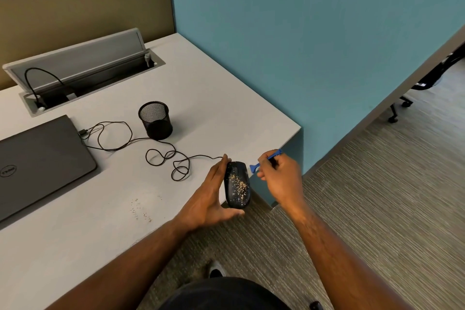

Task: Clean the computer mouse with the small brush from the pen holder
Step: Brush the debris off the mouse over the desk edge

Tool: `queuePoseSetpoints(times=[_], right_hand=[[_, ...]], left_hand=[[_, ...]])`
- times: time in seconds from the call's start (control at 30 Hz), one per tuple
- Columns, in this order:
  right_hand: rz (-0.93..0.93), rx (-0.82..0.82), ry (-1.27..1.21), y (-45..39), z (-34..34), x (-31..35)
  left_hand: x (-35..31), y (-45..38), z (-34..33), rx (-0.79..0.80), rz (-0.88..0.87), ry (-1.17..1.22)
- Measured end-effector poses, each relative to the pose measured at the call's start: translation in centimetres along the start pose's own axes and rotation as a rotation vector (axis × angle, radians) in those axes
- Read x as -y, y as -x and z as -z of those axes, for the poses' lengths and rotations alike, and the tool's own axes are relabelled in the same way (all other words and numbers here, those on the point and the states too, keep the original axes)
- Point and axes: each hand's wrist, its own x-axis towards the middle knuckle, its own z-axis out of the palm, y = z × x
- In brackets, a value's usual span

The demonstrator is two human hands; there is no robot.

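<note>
The black, rounded plastic computer mouse (237, 185) is held just past the near right corner of the pale grey worktop (176, 98), its back speckled with tan crumbs. The left hand (214, 196) cradles it, fingers running straight along its left flank and thumb under its near end, a supporting hold more than a clamp. Just right of the mouse, the right hand (279, 176) pinches the small blue plastic brush (265, 160) partway along its thin handle, the head pointing at the mouse's front right edge and not quite touching it, as far as can be told. Beyond the mouse its thin black cable (151, 153) loops back across the worktop past the black wire-mesh pen holder (156, 121) toward the closed grey laptop (40, 158). The mouse should be light, rigid and rather slick (smooth shell, so a side hold suits it), while the cable may tug. The brush looks featherweight, best held near its head for control. More crumbs lie on the worktop to the mouse's left.
</note>
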Motion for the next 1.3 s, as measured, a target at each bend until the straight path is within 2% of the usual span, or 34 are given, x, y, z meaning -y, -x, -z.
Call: queuePoseSetpoints(times=[0.2, 0.63, 0.83, 0.97, 1.17, 1.3], right_hand=[[0.018, 0.015, 0.04, 0.09, 0.21, 0.24], [0.06, 0.045, -0.094, 0.17, -0.48, 0.42], [0.053, 0.049, -0.014, 0.35, -0.17, 0.37], [0.065, 0.04, -0.078, 0.18, -0.22, 0.07], [0.066, 0.1, -0.004, 0.45, -0.37, -0.14], [0.097, 0.078, -0.027, 0.44, -0.31, -0.26]], left_hand=[[-0.09, -0.09, -0.11, 0.002, 0.005, -0.002], [0.2, -0.06, -0.44, 0.017, 0.011, 0.039], [0.3, 0.05, -0.57, 0.032, -0.001, 0.066], [0.06, 0.06, -0.72, 0.045, -0.006, 0.084], [-0.02, 0.28, -0.85, 0.055, -0.019, 0.093], [-0.14, 0.33, -0.85, 0.058, -0.016, 0.093]])
